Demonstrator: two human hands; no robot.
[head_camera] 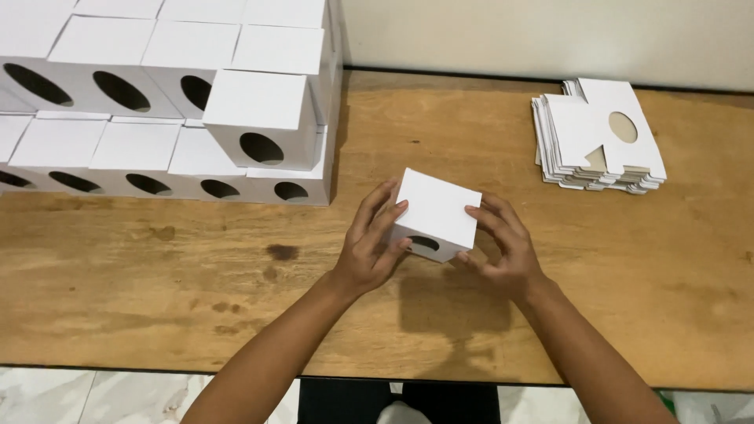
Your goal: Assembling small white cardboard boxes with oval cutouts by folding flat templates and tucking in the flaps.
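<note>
A: Box [434, 212], white, cube-shaped, is sitting between the two hands just above the bench [487, 330]. Which fingers are gripping it?

B: The left hand [369, 247] is pressing its fingers [385, 213] against the box's left face, thumb curling toward the lower front edge. The right hand [503, 247] is laying its fingers [487, 220] along the right face. Both sets of fingers are grasping the box, neither clenched nor released.

A: What is showing on the box's front?

B: A dark oval opening [425, 243] is facing the person, lying between the left thumb and the right fingertips. The box is tilting slightly, its top face turning upward and away from the fingers.

A: What is lying beyond the fingers?

B: Past the left fingers, up and to their left, a stack of finished boxes [188, 118] is standing in rows, each showing an oval hole in front. The nearest of them is lying close to the left fingertips but apart from them. Past the right fingers, up and to their right, a pile of flat cardboard blanks [597, 145] is resting on the bench, well apart from the hands; the top blank is showing a round cut-out.

A: And behind the wrists?

B: The bench's near edge is running there, with pale floor [102, 396] below.
</note>
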